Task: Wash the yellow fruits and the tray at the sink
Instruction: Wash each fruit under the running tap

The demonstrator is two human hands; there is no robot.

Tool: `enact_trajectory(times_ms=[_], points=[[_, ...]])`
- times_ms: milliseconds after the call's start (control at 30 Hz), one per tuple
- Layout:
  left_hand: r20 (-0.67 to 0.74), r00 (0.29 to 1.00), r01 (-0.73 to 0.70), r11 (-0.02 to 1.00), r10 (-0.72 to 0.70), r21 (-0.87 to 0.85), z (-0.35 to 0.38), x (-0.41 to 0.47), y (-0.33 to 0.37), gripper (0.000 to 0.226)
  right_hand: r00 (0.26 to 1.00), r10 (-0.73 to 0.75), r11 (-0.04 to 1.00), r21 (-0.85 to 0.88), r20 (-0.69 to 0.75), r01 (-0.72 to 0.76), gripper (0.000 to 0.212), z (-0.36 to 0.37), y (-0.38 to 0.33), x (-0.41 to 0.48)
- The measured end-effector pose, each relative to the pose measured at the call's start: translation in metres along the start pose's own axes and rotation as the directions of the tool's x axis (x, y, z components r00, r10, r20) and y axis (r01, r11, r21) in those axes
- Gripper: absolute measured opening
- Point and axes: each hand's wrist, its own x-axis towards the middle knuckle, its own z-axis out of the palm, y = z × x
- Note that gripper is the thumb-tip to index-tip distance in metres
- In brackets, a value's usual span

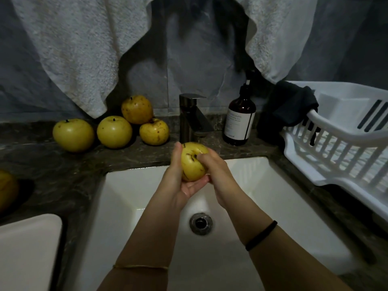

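Yellow fruit [192, 161] under faucet [192, 117] over white sink [130, 185], left hand [178, 181] cupping it, right hand [212, 171] fingers curled round it, four more fruits [114, 132] on counter [63, 164].

The fingers [202, 158] of your right hand [214, 175] hide part of the round yellow fruit [192, 164]. Far left of your fingers, a second yellow fruit [6, 190] is cut by the frame edge. Right of them, the label print on the dark brown pump bottle [239, 120] is too small to read.
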Motion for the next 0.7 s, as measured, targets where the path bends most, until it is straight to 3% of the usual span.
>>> enact_trajectory(times_ms=[100,300,567,700], points=[[0.008,1.0,0.024,1.0,-0.024,-0.004,0.0012,-0.0011,-0.0014,0.052,0.999,0.009,1.0,-0.024,-0.043,-0.01,0.04,-0.0002,-0.0013,-0.0009],[-0.022,0.999,-0.024,0.995,0.026,0.093,0.0012,-0.0025,-0.0027,0.065,1.0,0.012,1.0,-0.026,0.01,-0.012,0.055,0.0008,0.0003,-0.0037],[-0.03,1.0,-0.007,0.997,0.009,0.081,0.0002,-0.0051,-0.0017,0.058,1.0,0.006,0.989,-0.145,0.003,-0.005,0.047,0.0037,0.0002,-0.0033],[-0.054,0.998,-0.012,0.998,0.016,0.068,0.0,-0.0041,0.0001,0.054,0.997,0.077,0.997,-0.014,0.004,-0.077,0.048,0.0018,-0.0036,-0.0022]])
